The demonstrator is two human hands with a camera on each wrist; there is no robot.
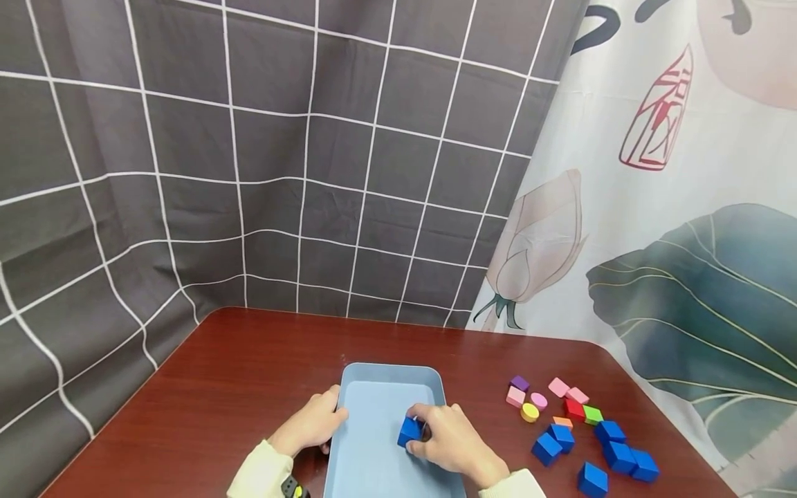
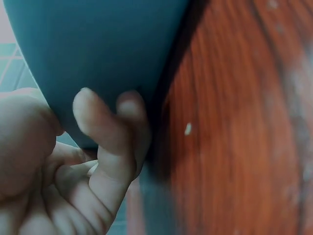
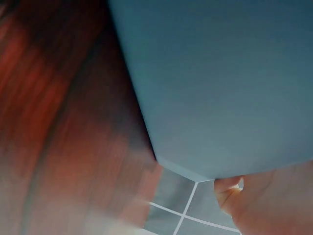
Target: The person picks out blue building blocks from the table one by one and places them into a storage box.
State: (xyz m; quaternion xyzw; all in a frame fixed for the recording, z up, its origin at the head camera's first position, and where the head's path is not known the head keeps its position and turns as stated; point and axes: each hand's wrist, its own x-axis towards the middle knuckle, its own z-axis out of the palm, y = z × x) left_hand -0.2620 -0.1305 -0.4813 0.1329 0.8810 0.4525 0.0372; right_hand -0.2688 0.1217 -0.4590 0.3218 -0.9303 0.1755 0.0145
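Note:
A light blue tray (image 1: 373,387) lies on the table near its front edge. My left hand (image 1: 314,420) holds the tray's left side, the thumb at the rim. In the left wrist view, curled fingers (image 2: 110,132) of that hand lie against the outer wall. A blue cube (image 1: 409,431) is pinched between thumb and fingers of my right hand (image 1: 453,437), inside the tray's outline. Whether the cube touches the tray floor I cannot tell. In the right wrist view the tray wall (image 3: 210,93) hides the cube and most of the right hand (image 3: 274,200).
Several blue cubes (image 1: 593,479) lie right of the tray. Behind them are small blocks: pink (image 1: 515,396), purple (image 1: 519,382), yellow (image 1: 530,413), red (image 1: 574,409), green (image 1: 593,415) and orange (image 1: 562,421). A grey gridded curtain (image 1: 336,152) hangs behind the table (image 1: 268,360).

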